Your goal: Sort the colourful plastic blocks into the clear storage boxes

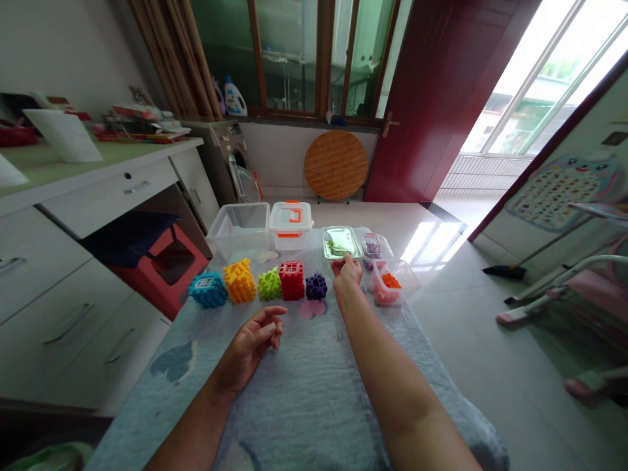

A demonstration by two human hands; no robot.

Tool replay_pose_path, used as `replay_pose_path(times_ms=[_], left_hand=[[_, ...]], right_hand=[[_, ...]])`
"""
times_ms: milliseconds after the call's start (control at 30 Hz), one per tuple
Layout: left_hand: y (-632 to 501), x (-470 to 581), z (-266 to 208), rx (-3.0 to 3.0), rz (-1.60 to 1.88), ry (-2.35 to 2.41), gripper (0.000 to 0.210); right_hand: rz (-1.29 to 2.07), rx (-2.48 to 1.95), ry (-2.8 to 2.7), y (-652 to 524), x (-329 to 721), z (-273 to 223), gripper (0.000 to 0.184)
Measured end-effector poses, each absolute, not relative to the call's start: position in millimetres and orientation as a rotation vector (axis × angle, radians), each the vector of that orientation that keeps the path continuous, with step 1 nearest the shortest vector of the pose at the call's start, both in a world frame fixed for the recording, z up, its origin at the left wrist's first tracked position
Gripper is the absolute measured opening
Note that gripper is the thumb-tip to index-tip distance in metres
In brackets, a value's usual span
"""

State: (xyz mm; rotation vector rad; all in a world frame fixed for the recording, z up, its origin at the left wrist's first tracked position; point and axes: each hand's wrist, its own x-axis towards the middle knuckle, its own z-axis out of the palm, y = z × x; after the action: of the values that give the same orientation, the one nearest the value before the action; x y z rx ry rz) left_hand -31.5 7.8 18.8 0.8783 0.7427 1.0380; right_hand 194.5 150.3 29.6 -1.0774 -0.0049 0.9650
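My right hand is stretched forward at the near edge of a clear plastic box with green pieces inside. Its fingers look curled, and what they hold, if anything, is hidden. My left hand hovers above the cloth with loosely bent fingers apart and nothing in them. Beyond it stands a row of toy block cubes: blue, yellow, light green, red and dark purple. The purple cube is between my two hands.
Right of my right hand are a clear box of orange pieces and a box with purple pieces. A large clear bin and a lidded box with orange latches stand at the back left. A grey patterned cloth covers the table.
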Motion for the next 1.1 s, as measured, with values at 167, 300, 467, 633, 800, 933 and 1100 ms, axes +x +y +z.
replay_pose_path(times_ms=[167, 300, 467, 633, 800, 933, 1100], left_hand=[[9.9, -31.8, 17.3, 0.819, 1.056, 0.774, 0.040], [13.3, -32.3, 19.2, 0.727, 1.102, 0.808, 0.043], [15.7, -32.0, 23.6, 0.626, 1.125, 0.839, 0.044], [15.1, -32.3, 26.5, 0.608, 1.131, 0.838, 0.043], [15.3, -32.2, 24.8, 0.625, 1.119, 0.828, 0.044], [10.6, -29.8, 31.1, 0.654, 1.141, 0.844, 0.042], [19.7, -23.1, 74.7, 0.711, 1.278, 0.829, 0.035]], right_hand=[[0.969, -1.066, -0.008, 159.4, 198.4, 24.0, 0.019], [0.973, -1.063, -0.005, 167.6, 201.6, 21.5, 0.023], [0.982, -1.062, -0.002, 174.2, 205.1, 20.7, 0.024], [1.002, -1.072, -0.014, 180.1, 209.0, 22.6, 0.027], [1.066, -1.101, -0.060, 172.2, 210.9, 22.9, 0.030], [1.165, -1.164, -0.146, 149.4, 206.6, 24.3, 0.024], [1.252, -1.166, -0.403, 144.6, 196.5, 47.9, 0.017]])
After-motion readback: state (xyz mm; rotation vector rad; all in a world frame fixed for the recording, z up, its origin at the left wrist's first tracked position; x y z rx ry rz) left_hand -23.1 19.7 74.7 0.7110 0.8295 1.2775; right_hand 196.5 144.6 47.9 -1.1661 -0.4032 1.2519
